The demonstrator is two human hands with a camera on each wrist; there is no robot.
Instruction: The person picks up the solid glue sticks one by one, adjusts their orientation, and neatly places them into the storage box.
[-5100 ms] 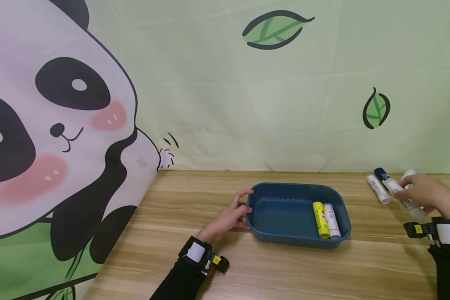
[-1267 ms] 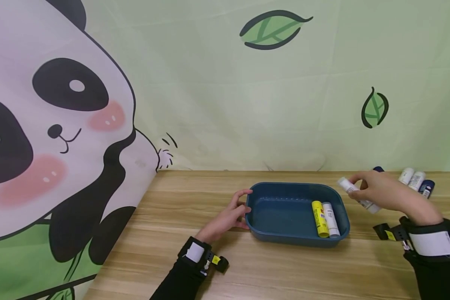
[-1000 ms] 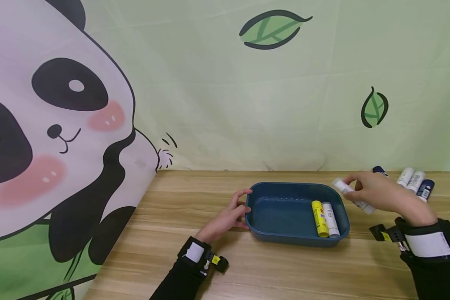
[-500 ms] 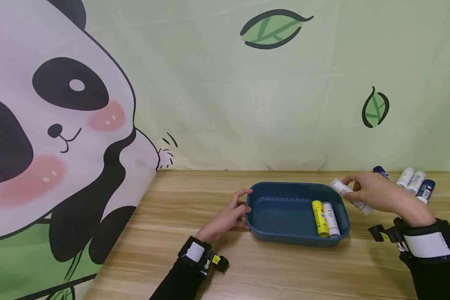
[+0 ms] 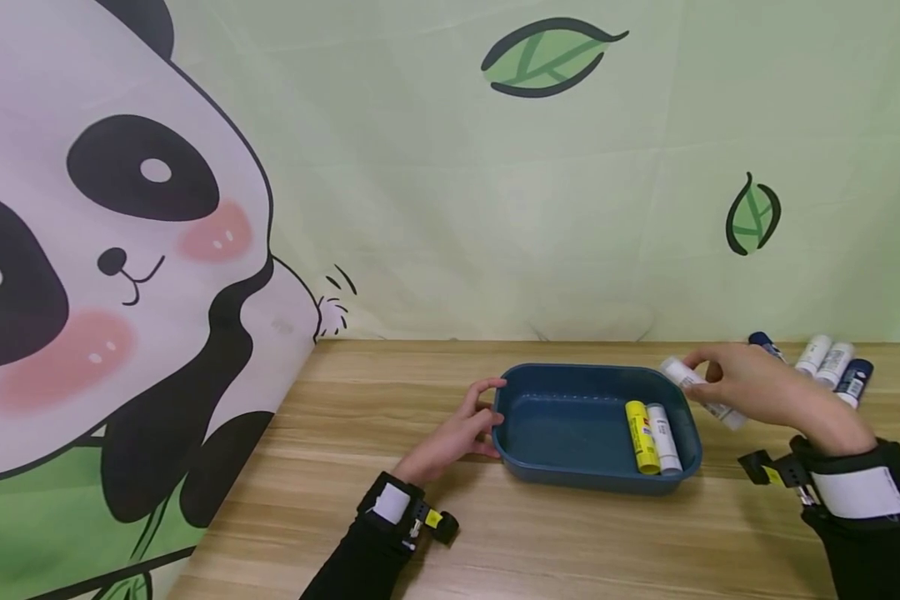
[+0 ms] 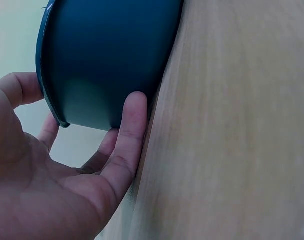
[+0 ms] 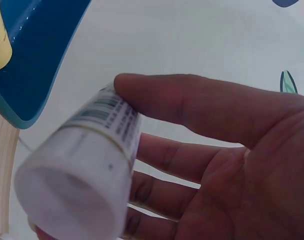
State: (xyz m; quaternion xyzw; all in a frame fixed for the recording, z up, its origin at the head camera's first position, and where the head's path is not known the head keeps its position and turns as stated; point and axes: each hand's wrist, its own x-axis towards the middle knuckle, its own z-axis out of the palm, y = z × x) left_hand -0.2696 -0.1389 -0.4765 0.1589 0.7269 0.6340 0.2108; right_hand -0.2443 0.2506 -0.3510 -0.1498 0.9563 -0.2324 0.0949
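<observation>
My right hand (image 5: 768, 385) pinches a white glue stick (image 5: 678, 372) between thumb and fingers, tilted, its clear-capped end overlapping the right rim of a blue plastic bin (image 5: 562, 437). In the right wrist view the glue stick's hollow end (image 7: 67, 200) faces the camera, with a barcode label under the thumb. At the bin's other end, my left hand (image 5: 450, 437) holds the rim and outer wall, its thumb (image 6: 134, 112) low on the outside. A yellow glue stick (image 5: 642, 437) and a white glue stick (image 5: 664, 440) lie side by side inside, toward the right.
Right of the right hand lie two white glue sticks (image 5: 834, 363) and a navy-capped one (image 5: 854, 381). Another navy-capped stick (image 5: 765, 345) is partly hidden behind that hand. A panda-print backdrop (image 5: 420, 208) rises along the wooden table's (image 5: 607, 542) back edge.
My right hand has carried the white glue stick left from the group at the right to the bin's right rim, hardly moving in the last half second. The left hand stays at the bin.
</observation>
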